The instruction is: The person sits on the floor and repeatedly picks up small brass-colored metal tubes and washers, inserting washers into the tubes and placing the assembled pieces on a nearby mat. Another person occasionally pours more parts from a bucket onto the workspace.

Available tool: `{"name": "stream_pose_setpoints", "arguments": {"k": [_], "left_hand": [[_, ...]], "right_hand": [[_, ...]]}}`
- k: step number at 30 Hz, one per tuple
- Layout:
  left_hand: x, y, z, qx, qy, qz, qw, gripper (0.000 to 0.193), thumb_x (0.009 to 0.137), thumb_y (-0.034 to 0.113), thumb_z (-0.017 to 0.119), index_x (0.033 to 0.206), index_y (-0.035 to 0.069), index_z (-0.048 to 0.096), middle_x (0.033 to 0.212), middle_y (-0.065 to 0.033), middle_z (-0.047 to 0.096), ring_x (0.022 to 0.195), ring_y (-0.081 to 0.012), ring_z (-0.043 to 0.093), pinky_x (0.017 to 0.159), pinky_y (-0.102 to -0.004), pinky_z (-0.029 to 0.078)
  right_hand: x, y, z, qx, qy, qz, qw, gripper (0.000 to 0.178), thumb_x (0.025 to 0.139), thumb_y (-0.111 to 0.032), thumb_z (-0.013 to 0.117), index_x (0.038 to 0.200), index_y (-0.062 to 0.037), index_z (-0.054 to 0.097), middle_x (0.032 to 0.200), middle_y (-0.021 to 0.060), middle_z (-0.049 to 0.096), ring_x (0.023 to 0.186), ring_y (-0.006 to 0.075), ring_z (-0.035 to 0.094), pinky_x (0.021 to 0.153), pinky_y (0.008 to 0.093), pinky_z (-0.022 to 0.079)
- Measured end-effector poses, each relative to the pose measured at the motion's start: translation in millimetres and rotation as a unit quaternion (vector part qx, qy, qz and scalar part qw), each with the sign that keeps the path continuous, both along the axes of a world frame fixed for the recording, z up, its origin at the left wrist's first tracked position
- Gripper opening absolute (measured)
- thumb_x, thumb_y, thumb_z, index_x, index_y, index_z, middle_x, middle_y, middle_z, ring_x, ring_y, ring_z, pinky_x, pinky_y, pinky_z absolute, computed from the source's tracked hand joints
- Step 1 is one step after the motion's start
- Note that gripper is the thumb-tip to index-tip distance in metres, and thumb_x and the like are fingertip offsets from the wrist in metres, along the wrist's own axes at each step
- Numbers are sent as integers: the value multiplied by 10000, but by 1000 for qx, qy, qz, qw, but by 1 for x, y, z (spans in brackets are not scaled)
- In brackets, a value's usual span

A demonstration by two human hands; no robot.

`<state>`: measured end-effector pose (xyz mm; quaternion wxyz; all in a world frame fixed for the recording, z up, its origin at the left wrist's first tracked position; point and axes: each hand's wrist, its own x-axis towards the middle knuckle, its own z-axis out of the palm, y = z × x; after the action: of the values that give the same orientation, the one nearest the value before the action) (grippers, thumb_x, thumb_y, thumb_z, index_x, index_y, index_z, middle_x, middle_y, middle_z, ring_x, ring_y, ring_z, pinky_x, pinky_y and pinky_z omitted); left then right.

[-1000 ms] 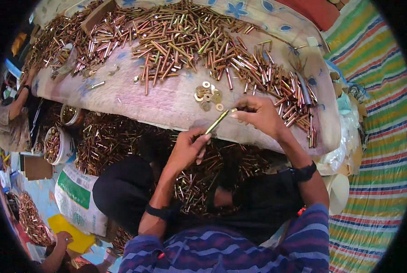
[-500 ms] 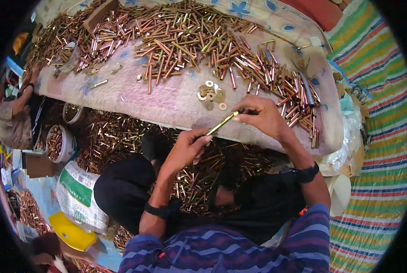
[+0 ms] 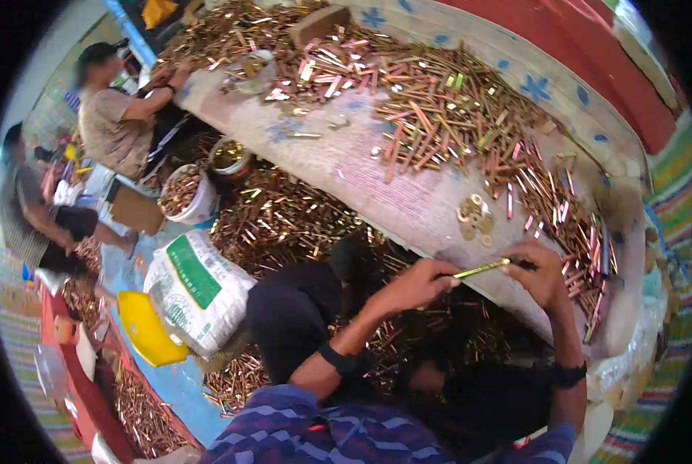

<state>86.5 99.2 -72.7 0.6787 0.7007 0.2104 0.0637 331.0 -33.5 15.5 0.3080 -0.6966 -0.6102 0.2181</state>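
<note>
My left hand (image 3: pixel 422 288) pinches one end of a long, thin gold-coloured bolt (image 3: pixel 479 270). At its other end, the fingertips of my right hand (image 3: pixel 539 272) are closed around the tip. The bolt lies nearly level between both hands, just over the near edge of the padded table (image 3: pixel 346 166). A small cluster of flat round washers (image 3: pixel 481 222) rests on the cloth beyond it. Behind the washers spreads a big heap of metal bolts and tubes (image 3: pixel 431 108), reaching down the right side close to my right hand.
More metal pieces (image 3: pixel 284 213) fill the space below the table around my legs. To the left stand a white bucket (image 3: pixel 199 203) of parts, a white-and-green sack (image 3: pixel 199 290) and a yellow scoop-like container (image 3: pixel 146 331). Two other people sit at the far left.
The view has swung left, so the table and hands appear farther right and two people at the left show more fully. Both hands still hold the bolt, now closer to level.
</note>
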Motion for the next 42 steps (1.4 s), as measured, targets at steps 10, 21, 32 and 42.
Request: {"name": "stream_pose_setpoints", "arguments": {"k": [10, 21, 32, 42], "left_hand": [[8, 0, -27, 89, -135, -14, 987, 253, 956, 170, 624, 1101, -34, 655, 733, -38, 565, 700, -132, 556, 642, -366, 499], [4, -2, -22, -60, -129, 14, 990, 212, 947, 201, 629, 883, -1, 622, 618, -3, 519, 464, -110, 498, 397, -303, 425], [5, -6, 1, -62, -67, 148, 985, 445, 1030, 427, 572, 838, 33, 647, 631, 38, 492, 522, -62, 423, 458, -269, 337], [15, -13, 3, -7, -39, 238, 970, 494, 1064, 408, 517, 695, 79, 511, 580, 69, 411, 518, -43, 368, 469, -261, 303]], "right_hand": [[-13, 1, -8, 62, 20, -35, 997, 241, 666, 2, 754, 899, 20, 698, 836, 118, 634, 746, 239, 618, 675, 340, 495], [-11, 3, -6, 12, 26, -43, 999, 186, 708, -93, 727, 845, 27, 692, 760, 147, 648, 709, 256, 622, 658, 366, 495], [-22, 2, -6, -39, 148, -58, 987, 255, 878, -219, 766, 945, 18, 702, 761, 147, 625, 670, 212, 622, 625, 345, 487], [-30, 4, 0, -49, 66, -67, 994, 345, 959, -306, 684, 866, 27, 670, 705, 139, 628, 611, 215, 601, 594, 398, 465]]}}
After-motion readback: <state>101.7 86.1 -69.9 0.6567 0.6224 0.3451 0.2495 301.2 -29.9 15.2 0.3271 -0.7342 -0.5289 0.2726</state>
